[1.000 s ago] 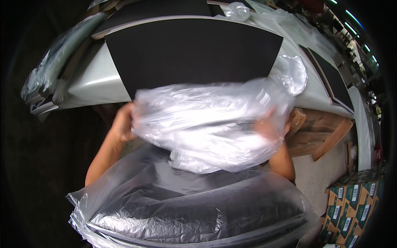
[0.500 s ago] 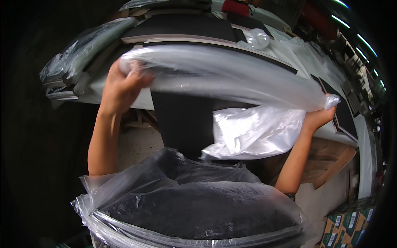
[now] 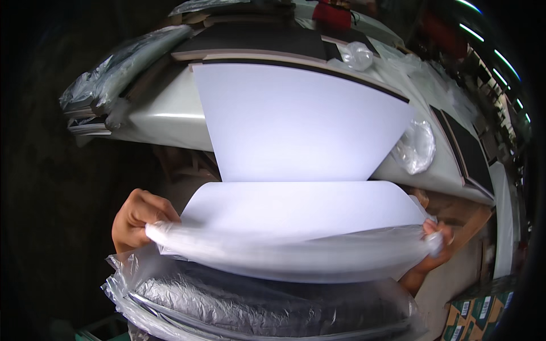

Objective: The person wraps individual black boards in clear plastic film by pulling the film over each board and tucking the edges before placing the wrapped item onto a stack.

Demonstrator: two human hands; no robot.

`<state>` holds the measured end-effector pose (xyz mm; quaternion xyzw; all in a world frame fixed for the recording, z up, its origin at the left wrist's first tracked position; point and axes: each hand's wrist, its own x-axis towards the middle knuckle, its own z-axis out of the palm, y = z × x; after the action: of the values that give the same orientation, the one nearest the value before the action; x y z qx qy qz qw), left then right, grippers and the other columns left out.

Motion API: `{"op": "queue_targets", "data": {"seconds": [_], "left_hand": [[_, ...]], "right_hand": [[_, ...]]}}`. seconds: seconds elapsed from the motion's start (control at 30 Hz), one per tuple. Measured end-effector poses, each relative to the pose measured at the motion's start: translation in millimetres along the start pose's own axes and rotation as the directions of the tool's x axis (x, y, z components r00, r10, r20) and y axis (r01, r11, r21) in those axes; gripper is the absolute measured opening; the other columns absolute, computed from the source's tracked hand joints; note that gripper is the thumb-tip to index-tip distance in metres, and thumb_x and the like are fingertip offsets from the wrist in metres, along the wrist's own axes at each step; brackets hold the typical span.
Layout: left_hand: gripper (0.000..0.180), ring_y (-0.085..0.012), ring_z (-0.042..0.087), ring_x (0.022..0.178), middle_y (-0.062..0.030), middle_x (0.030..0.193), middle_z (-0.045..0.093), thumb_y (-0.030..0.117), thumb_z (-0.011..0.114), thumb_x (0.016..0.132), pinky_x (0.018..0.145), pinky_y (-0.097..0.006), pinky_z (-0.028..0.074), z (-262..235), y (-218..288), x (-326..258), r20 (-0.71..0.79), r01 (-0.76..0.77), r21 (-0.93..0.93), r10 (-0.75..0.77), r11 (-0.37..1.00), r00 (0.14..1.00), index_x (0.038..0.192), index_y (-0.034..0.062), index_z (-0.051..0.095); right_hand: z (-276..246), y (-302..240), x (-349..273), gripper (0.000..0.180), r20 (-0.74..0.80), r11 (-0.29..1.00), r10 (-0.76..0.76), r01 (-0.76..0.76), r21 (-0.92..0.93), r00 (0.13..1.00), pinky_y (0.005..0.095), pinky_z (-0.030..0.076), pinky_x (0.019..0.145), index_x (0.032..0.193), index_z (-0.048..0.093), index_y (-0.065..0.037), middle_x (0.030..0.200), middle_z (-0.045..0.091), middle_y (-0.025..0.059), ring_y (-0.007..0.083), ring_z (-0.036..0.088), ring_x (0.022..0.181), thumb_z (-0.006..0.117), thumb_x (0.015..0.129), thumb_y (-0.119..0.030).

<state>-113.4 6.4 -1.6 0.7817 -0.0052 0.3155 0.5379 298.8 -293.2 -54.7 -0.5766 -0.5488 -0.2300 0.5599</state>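
A large white sheet [image 3: 301, 119] lies across the table. Its near part [image 3: 301, 207] bends at about the table's front edge and comes toward me. Over the near end of it stretches a clear plastic bag [image 3: 296, 256], blurred by motion. My left hand [image 3: 142, 219] grips the bag's left corner with fingers closed. At the other corner my right hand [image 3: 435, 241] is closed on the same bag, partly covered by bunched film. I cannot tell how far the sheet reaches into the bag. Close to me is a dark item wrapped in clear plastic [image 3: 273, 301].
Dark boards [image 3: 256, 41] are stacked at the back, with more dark boards [image 3: 463, 142] at the right. Plastic-wrapped stacks [image 3: 91, 108] stand on the left. Loose clear film [image 3: 416, 148] lies beside the sheet. Patterned boxes [image 3: 478, 315] are at the lower right.
Both hands have come down toward me, drawing the clear plastic bag with them. The white sheet now shows where a black surface and shiny crumpled film showed before.
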Motion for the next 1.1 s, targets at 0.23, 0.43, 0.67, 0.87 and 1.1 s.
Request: {"op": "queue_targets", "data": {"seconds": [0.23,0.43,0.67,0.87,1.1], "left_hand": [[0.039,-0.0173,0.058,0.087,-0.0035,0.092,0.060,0.021,0.063,0.077,0.071,-0.033,0.049,-18,-192,-13,-0.177,0.342,-0.750,-0.670,0.566,0.721,0.109,0.0011,0.053],[0.016,-0.0083,0.047,0.065,0.0031,0.083,0.053,0.020,0.059,0.080,0.058,-0.023,0.038,-4,-318,-133,0.122,0.483,-0.799,-0.692,0.357,0.712,0.093,0.0122,0.053],[0.024,-0.0107,0.051,0.070,-0.0011,0.082,0.057,0.025,0.058,0.081,0.062,-0.024,0.041,-15,-360,-144,0.130,0.963,-0.119,-0.958,0.242,0.257,0.098,0.0082,0.055],[0.032,-0.0127,0.055,0.073,-0.0047,0.081,0.060,0.030,0.057,0.083,0.065,-0.025,0.044,-61,-238,-20,0.138,0.794,-0.033,-0.784,0.607,0.605,0.102,0.0047,0.057],[0.075,-0.0169,0.057,0.087,-0.0086,0.100,0.058,0.022,0.083,0.053,0.073,-0.028,0.044,51,-42,124,0.762,0.143,0.219,-0.261,0.965,0.593,0.119,0.0077,0.049]], "right_hand": [[73,141,-82,0.005,0.782,-0.417,0.484,-0.682,0.601,0.393,0.0174,0.024,0.033,0.089,0.051,-0.008,0.051,0.033,-0.0035,0.0032,0.026,0.036,0.047,0.087,-0.009],[99,183,-243,0.016,0.991,-0.594,0.129,-0.796,0.115,0.047,0.0271,0.041,0.052,0.092,0.051,-0.007,0.057,0.045,0.0003,0.0153,0.045,0.050,0.043,0.088,-0.020],[96,220,-226,0.029,0.453,0.496,0.846,-0.725,-0.478,0.280,0.0329,0.045,0.067,0.105,0.051,-0.001,0.072,0.058,0.0074,0.0223,0.056,0.067,0.056,0.079,-0.011],[-56,99,58,0.018,-0.735,0.794,-0.334,-0.244,-0.557,0.591,0.0315,0.047,0.064,0.096,0.058,0.006,0.082,0.063,0.0102,0.0182,0.058,0.070,0.055,0.084,-0.007],[115,-13,138,0.050,0.528,0.458,0.124,-0.521,0.720,0.840,0.0276,0.045,0.075,0.117,0.042,0.000,0.101,0.055,0.0118,0.0201,0.054,0.093,0.034,0.092,-0.042]]}}
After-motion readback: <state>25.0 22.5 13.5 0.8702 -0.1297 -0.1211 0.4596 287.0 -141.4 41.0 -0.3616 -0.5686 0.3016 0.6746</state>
